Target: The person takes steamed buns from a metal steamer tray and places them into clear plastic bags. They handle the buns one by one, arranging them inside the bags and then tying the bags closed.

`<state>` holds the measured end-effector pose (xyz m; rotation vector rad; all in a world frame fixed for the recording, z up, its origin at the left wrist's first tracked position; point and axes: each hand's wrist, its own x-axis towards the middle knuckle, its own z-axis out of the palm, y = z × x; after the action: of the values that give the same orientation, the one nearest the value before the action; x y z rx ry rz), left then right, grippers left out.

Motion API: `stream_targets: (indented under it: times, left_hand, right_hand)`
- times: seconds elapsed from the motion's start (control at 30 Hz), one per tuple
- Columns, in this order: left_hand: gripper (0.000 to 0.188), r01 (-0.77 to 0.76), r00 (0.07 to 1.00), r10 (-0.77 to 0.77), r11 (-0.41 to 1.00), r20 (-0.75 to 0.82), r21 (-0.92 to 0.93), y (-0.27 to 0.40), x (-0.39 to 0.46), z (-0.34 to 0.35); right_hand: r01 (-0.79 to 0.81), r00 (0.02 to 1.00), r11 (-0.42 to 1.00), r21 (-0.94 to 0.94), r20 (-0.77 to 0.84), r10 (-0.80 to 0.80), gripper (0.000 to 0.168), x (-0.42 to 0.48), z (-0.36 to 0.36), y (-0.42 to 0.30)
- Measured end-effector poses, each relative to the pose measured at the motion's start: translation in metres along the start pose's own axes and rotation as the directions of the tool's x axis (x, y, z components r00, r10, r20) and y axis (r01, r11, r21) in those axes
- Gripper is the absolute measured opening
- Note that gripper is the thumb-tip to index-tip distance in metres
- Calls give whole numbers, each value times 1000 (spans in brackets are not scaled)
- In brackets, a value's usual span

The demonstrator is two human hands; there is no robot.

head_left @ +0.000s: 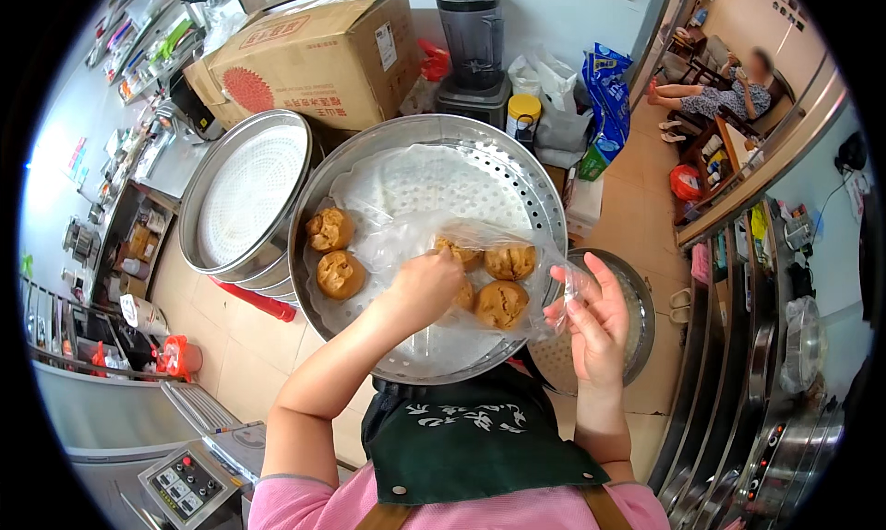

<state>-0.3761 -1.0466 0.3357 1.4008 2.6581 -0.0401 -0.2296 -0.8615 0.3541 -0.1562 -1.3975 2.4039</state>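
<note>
A round metal steamer tray (547, 184) with a perforated base and white liner paper (422, 167) is before me. Several cracked brown steamed buns (502, 304) are inside a clear plastic bag (540, 322) at the tray's right. My left hand (429, 281) has curled fingers on the bag's left part, over the buns there, partly hiding them. At the bag's right end, my right hand (592, 315) pinches the gathered plastic between thumb and fingers, the other fingers spread. Two unbagged buns, an upper bun (330, 229) and a lower bun (340, 275), rest at the tray's left edge.
Stacked steamer trays (252, 184) stand left on a red stool (256, 300). Behind are a cardboard box (311, 66), a blender (472, 39) and a yellow-lidded jar (523, 111). Another round tray (588, 357) sits lower right. Shelving (713, 350) lines the right; a person (727, 97) sits beyond the doorway.
</note>
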Motion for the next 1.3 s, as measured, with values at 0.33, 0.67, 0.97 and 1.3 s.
stream_targets:
  times: [0.33,0.67,0.97,1.3]
  left_hand:
    - [33,-92,977,97,995,-189,35,4,80,61]
    - [54,124,989,-131,987,-67,-104,-43,84,73]
    - [33,285,949,-286,958,130,31,-32,84,42]
    - [31,95,995,-94,995,-33,24,4,77,44]
  right_hand:
    - [66,996,997,-30,67,-64,53,3,8,3]
    - [58,995,998,-16,87,-56,53,4,7,8]
    - [58,995,998,-11,85,-57,52,4,6,8]
    - [76,991,997,-30,110,-72,53,6,9,7]
